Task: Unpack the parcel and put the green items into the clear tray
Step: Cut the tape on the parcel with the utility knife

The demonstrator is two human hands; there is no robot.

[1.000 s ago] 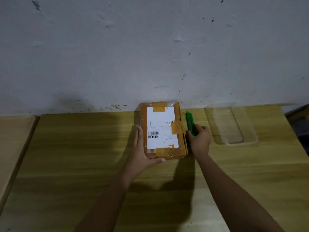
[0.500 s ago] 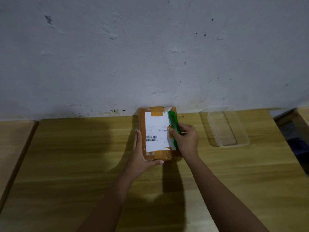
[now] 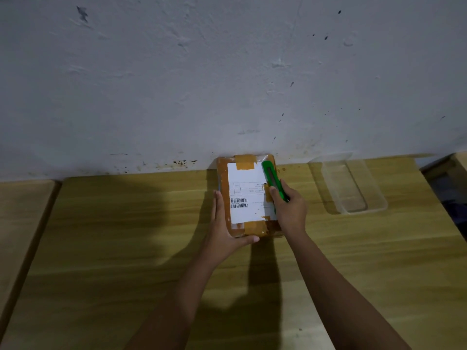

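A brown parcel (image 3: 246, 173) wrapped in tape, with a white shipping label on top, lies flat against the wall on the wooden table (image 3: 126, 236). My left hand (image 3: 223, 231) clasps its left side and near corner, thumb along the front edge. My right hand (image 3: 290, 210) grips a green utility knife (image 3: 271, 178) that lies over the parcel's right edge, tip pointing toward the wall. The clear tray (image 3: 376, 195) stands to the right of the parcel with nothing in it. The parcel's contents are hidden.
The grey wall (image 3: 227, 84) rises directly behind the parcel and tray. A second wooden surface (image 3: 20, 210) adjoins the table on the left, and a dark gap shows past the table's right edge.
My right hand carried the green knife from the table beside the parcel onto the parcel's right edge and a little toward the wall. My left hand kept its hold.
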